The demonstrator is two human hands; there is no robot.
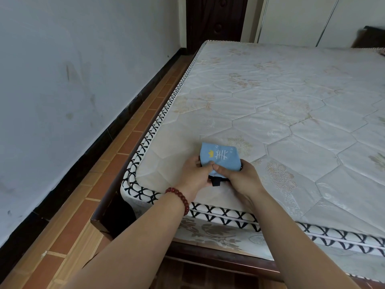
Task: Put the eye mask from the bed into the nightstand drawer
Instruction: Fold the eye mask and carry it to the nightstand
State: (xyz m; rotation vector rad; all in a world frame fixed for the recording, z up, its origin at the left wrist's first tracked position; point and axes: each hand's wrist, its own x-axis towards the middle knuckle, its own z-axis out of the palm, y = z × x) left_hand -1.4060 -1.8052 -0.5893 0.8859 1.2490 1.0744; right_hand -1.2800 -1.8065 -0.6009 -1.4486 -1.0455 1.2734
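A light blue eye mask [220,156] with a yellow crown print and a black strap lies folded on the near corner of the bare mattress [281,113]. Both hands pinch its near edge. My left hand [196,174], with a red bead bracelet at the wrist, grips the left side. On the right side, my right hand [239,176] holds the mask, thumb on top. The black strap pokes out below, between the hands. No nightstand or drawer is in view.
A dark wooden bed frame [108,215] surrounds the mattress. A narrow strip of brown tiled floor [87,197] runs between the bed and the white wall [62,80] on the left. A dark wooden door [216,21] stands at the far end.
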